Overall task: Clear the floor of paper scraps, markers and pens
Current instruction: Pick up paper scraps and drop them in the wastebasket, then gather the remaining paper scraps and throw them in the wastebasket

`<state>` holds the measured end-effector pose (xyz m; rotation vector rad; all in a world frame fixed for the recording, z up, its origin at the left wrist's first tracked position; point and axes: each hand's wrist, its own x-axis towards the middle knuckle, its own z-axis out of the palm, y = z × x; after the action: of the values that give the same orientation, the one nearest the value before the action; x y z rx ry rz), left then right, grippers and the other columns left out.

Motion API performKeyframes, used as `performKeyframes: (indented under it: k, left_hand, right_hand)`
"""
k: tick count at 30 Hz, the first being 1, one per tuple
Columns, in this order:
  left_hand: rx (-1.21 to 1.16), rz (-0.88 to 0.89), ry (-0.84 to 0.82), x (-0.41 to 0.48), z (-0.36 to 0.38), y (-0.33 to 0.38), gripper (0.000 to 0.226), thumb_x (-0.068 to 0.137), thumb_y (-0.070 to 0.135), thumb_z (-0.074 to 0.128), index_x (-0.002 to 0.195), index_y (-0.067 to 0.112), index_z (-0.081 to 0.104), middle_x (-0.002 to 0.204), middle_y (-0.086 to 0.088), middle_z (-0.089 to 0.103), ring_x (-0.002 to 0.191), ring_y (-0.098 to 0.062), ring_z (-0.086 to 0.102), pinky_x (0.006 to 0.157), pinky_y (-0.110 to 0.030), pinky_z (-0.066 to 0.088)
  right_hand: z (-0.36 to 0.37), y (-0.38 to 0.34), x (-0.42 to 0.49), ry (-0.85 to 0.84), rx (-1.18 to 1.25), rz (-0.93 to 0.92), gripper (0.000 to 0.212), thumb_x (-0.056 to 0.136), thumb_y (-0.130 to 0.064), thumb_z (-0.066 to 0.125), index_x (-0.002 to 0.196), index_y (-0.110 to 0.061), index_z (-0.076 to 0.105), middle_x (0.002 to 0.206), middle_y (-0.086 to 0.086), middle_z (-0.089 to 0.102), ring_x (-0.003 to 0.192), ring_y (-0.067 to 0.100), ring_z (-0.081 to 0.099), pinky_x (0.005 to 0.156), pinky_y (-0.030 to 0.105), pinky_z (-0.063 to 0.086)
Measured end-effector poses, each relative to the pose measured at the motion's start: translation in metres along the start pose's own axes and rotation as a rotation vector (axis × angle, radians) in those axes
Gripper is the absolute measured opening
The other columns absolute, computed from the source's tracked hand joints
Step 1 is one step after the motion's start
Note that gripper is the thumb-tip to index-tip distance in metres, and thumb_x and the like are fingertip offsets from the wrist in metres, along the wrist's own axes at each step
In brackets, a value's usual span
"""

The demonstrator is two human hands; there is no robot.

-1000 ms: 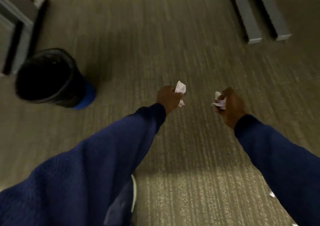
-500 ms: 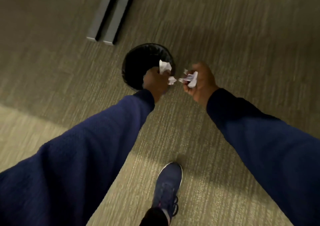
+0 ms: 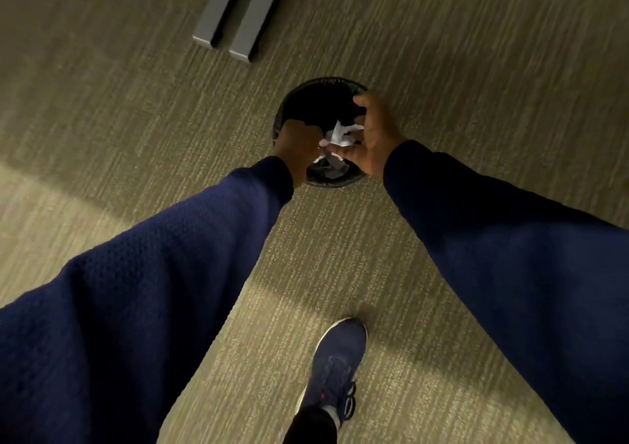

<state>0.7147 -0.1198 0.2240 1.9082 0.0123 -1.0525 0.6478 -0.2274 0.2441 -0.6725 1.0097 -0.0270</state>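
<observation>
- Over the mouth of a black waste bin on olive carpet, both hands meeting above it.
- Left hand curled into a loose fist, paper scraps white at its fingers.
- Right hand half open, fingers spread above the rim, thumb touching the same scraps; grip or release, cannot tell.
- More scraps dim inside the bin.
- Navy sleeves, 1 blue sneaker below; 2 grey metal legs beyond.

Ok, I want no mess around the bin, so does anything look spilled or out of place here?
Nothing stands out. Both the left hand and right hand are over the black bin, paper scraps between them above its opening. The carpet in view shows no stray scraps.
</observation>
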Motion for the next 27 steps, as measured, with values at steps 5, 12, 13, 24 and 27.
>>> performKeyframes:
  k: [5, 12, 13, 24, 27]
  left_hand:
    - [-0.102, -0.013, -0.014, -0.012, 0.007, 0.005, 0.048, 0.072, 0.026, 0.053, 0.118, 0.013, 0.055, 0.098, -0.006, 0.061, 0.081, -0.021, 0.060, 0.097, -0.049, 0.054]
    - [0.145, 0.082, -0.064, -0.034, 0.052, -0.006, 0.008, 0.086, 0.024, 0.054, 0.089, 0.031, 0.052, 0.093, 0.007, 0.058, 0.083, -0.013, 0.061, 0.091, -0.042, 0.057]
    - [0.187, 0.097, -0.082, -0.040, 0.065, -0.006, 0.007, 0.086, 0.026, 0.053, 0.088, 0.032, 0.052, 0.093, 0.007, 0.057, 0.085, -0.015, 0.061, 0.090, -0.042, 0.058]
    - [0.558, 0.320, -0.313, -0.142, 0.327, -0.080, 0.024, 0.092, 0.021, 0.058, 0.111, 0.011, 0.066, 0.107, -0.008, 0.068, 0.098, -0.029, 0.066, 0.091, -0.046, 0.056]
    - [0.659, 0.389, -0.425, -0.187, 0.416, -0.128, 0.024, 0.090, 0.024, 0.060, 0.111, 0.015, 0.067, 0.111, -0.006, 0.068, 0.103, -0.027, 0.065, 0.092, -0.045, 0.056]
  right_hand:
    - [-0.015, -0.001, 0.004, -0.007, 0.027, 0.019, 0.049, 0.096, -0.039, 0.053, 0.137, -0.013, 0.048, 0.137, 0.014, 0.048, 0.125, 0.039, 0.053, 0.087, 0.047, 0.057]
    - [-0.095, 0.005, -0.038, 0.048, 0.016, -0.009, 0.053, 0.096, -0.045, 0.052, 0.135, -0.009, 0.055, 0.126, 0.015, 0.060, 0.116, 0.031, 0.061, 0.094, 0.045, 0.054]
    - [-0.114, 0.009, -0.046, 0.060, 0.037, -0.021, 0.051, 0.096, -0.045, 0.052, 0.133, -0.010, 0.057, 0.125, 0.014, 0.061, 0.116, 0.031, 0.061, 0.095, 0.046, 0.054]
    - [-0.387, 0.081, -0.189, 0.378, 0.029, -0.210, 0.025, 0.097, -0.036, 0.050, 0.106, -0.016, 0.061, 0.099, 0.004, 0.058, 0.089, 0.019, 0.055, 0.084, 0.038, 0.052]
    - [-0.472, 0.129, -0.237, 0.518, -0.120, -0.280, 0.014, 0.096, -0.033, 0.052, 0.089, -0.024, 0.060, 0.087, 0.001, 0.057, 0.080, 0.017, 0.055, 0.076, 0.037, 0.049]
